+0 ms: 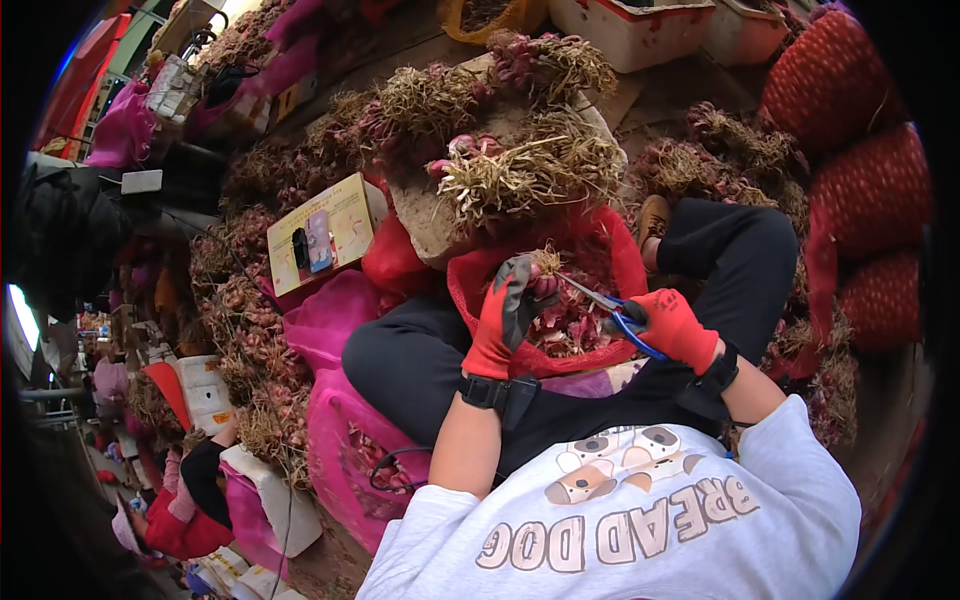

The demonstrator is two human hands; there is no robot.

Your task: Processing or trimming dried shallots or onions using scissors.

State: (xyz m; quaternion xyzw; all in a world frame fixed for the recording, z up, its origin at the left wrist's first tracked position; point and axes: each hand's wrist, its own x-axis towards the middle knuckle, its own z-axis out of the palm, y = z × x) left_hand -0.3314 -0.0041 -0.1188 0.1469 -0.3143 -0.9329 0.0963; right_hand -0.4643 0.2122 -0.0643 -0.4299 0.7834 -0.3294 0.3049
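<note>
My left hand (507, 310), in a red glove with a grey palm, is closed round a purple-red shallot (543, 284) with a dry, straw-coloured tuft on top. My right hand (677, 328), in a red glove, grips the blue handles of a pair of scissors (634, 330). Their slightly parted metal blades point left toward the shallot's tuft. Below both hands, between my legs, an open red mesh bag (625, 240) holds loose shallots and papery skins. Just beyond it, bunches of shallots with dried stalks (530, 178) lie heaped on a pale slab (425, 220).
Left of the slab stands a yellow box (350, 210) with a phone (319, 242) on it. Pink mesh bags (335, 315) lie by my left leg. Full red mesh sacks (865, 205) stack at the right. White foam boxes (640, 35) stand behind; another person (185, 510) sits at lower left.
</note>
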